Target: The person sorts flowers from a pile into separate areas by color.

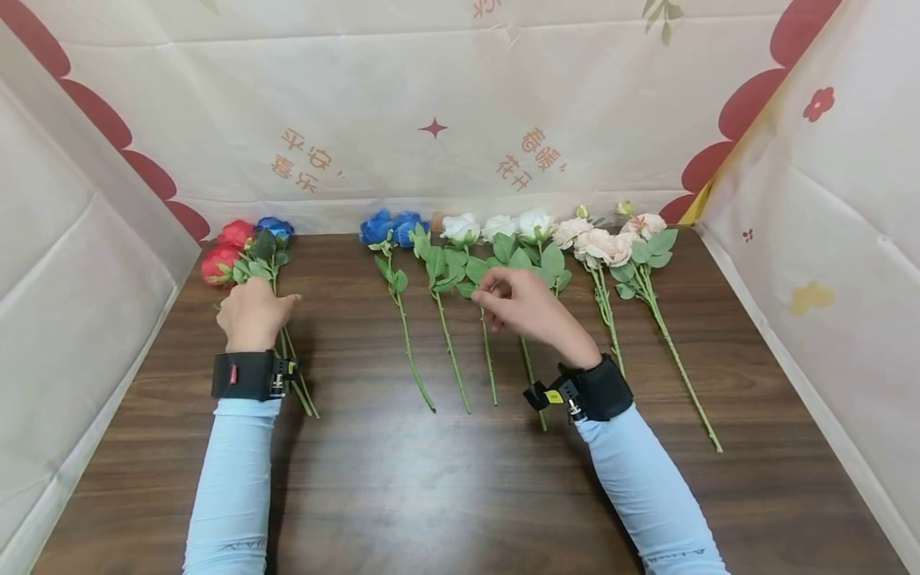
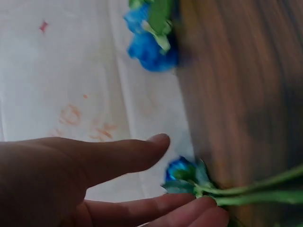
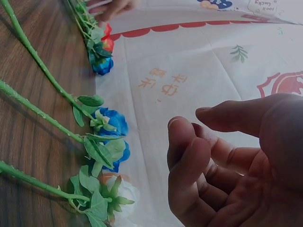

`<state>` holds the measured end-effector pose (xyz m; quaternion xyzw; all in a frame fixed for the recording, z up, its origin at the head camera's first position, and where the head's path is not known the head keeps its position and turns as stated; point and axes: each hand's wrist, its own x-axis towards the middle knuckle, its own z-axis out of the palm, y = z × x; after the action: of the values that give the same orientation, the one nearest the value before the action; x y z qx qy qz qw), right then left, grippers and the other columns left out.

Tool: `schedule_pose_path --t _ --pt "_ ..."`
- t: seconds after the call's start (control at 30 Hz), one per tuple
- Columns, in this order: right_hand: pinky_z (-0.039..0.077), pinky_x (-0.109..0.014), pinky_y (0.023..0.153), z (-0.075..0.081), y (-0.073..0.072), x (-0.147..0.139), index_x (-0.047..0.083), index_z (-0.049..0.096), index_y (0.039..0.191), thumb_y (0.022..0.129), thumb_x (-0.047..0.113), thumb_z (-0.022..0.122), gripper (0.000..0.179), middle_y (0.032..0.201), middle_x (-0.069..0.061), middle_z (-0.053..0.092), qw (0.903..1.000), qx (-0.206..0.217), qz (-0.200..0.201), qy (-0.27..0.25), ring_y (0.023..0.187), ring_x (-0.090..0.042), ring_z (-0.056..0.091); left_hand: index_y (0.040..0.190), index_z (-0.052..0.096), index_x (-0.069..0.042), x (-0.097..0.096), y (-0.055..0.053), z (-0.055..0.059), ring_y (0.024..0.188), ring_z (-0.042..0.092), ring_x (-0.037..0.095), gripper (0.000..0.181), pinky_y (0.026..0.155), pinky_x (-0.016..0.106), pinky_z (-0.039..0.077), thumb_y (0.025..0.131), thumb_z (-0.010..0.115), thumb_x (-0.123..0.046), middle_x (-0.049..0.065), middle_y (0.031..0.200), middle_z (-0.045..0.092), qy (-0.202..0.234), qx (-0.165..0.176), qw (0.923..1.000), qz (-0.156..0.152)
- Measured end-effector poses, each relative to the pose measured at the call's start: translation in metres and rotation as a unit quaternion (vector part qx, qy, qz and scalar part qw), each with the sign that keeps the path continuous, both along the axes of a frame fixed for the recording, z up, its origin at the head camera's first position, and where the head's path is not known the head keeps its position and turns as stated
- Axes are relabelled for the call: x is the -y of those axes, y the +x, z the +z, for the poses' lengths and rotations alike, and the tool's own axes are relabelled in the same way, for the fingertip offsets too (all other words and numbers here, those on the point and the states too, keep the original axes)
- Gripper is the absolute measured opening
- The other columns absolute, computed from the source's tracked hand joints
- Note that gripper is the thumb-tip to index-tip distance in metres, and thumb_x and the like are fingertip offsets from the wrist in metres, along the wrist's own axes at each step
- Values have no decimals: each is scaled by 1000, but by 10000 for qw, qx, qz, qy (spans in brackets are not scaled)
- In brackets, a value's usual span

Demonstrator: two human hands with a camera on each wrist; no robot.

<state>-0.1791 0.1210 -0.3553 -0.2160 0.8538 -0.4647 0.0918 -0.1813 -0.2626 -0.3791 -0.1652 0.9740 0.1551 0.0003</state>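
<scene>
My left hand [image 1: 253,313] is over the stems of a small group of artificial roses at the left: two red roses [image 1: 219,264] and one blue rose [image 1: 276,227]. In the left wrist view its thumb [image 2: 142,153] stands apart from the fingers, and the fingertips overlap the base of the blue rose [image 2: 179,170] and its green stems [image 2: 265,191]. My right hand [image 1: 530,307] hovers above the white roses' stems, its fingers loosely bent. The right wrist view shows nothing between its thumb and fingertips [image 3: 189,151].
Two blue roses [image 1: 388,228], three white roses [image 1: 460,228] and several pale pink roses [image 1: 602,246] lie in a row, heads toward the back cloth [image 1: 402,96] and stems toward me. Cloth walls border the brown wooden table [image 1: 402,495] on the left and right.
</scene>
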Motion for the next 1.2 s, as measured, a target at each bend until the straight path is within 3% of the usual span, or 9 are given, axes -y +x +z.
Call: schedule_pose_path --t 0.07,0.27,0.47,0.6,0.8,1.0,1.2 --pt "52 -41 52 0 0 -1 8 62 93 94 19 61 11 69 -11 64 10000 -26 -12 -27 57 -27 63 99 61 9 5 -1 -4 83 55 49 53 62 56 45 85 64 -42 31 93 58 27 146 9998 109" --pt "52 -44 52 -3 0 1 7 62 92 93 18 61 11 69 -13 64 9999 -64 69 -109 58 -29 62 106 60 12 13 -5 -20 86 53 51 51 64 57 45 82 68 -32 35 101 56 50 303 9994 172" --pt "51 -37 48 -3 1 2 9 62 92 94 21 61 12 70 -14 64 9998 -136 113 35 55 -22 61 92 62 9 15 -7 -30 87 55 50 29 63 58 47 83 56 -18 35 101 56 2 140 9998 148" --pt "50 -32 46 -2 3 2 9 62 91 95 21 60 12 70 -14 64 9998 -119 141 26 53 -18 60 80 61 5 16 -7 -31 86 55 48 22 62 56 47 81 54 -15 34 98 56 24 119 9999 44" --pt "49 -34 46 -3 4 3 10 62 90 95 21 59 13 69 -11 64 9997 -120 206 42 52 -18 60 90 60 7 17 -5 -28 85 54 46 26 62 52 46 83 55 -17 31 95 56 168 319 9993 17" --pt "52 -41 49 -4 4 4 11 63 91 95 23 60 12 66 -3 63 9998 -65 185 70 52 -17 61 83 63 5 19 -5 -25 79 57 43 25 61 46 47 85 56 -18 25 84 58 324 440 9985 49" --pt "50 -32 47 -5 4 7 12 64 91 95 22 59 11 65 -2 62 9993 -134 255 221 50 -17 60 98 58 11 21 -6 -23 88 54 48 31 67 54 46 85 55 -17 33 99 55 280 441 9985 152"
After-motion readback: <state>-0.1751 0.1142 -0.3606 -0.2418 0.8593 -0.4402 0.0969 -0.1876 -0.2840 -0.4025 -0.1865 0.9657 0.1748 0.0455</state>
